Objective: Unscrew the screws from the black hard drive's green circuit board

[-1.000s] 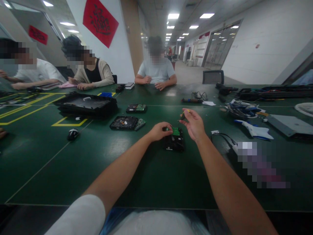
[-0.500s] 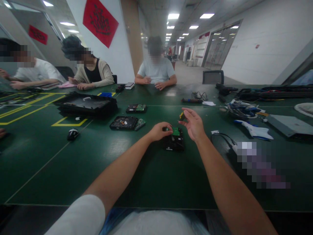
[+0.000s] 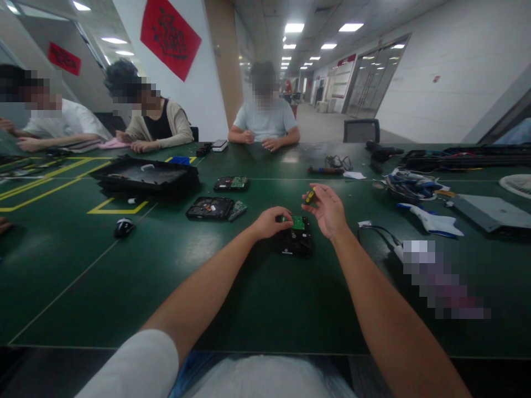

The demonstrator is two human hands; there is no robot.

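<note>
A black hard drive [image 3: 295, 243] with a green circuit board [image 3: 298, 222] lies in front of me on the green table. My left hand [image 3: 274, 222] is closed at the drive's far left corner, thumb and fingers over the edge of the board. Just right of the drive and raised above the table, my right hand [image 3: 328, 209] pinches a short yellow and black screwdriver [image 3: 311, 195]. Its tip is too small to make out clearly.
Left of the drive lie an opened hard drive [image 3: 211, 208], a loose circuit board [image 3: 238, 210], another drive [image 3: 231, 183], black trays [image 3: 145, 176] and a mouse [image 3: 123, 228]. Gloves [image 3: 431, 220] and a metal case [image 3: 493, 213] are at right. Several people sit across the table.
My right hand has turned the screwdriver slightly, so more of its yellow side shows. My left hand and the hard drive have stayed in place.
</note>
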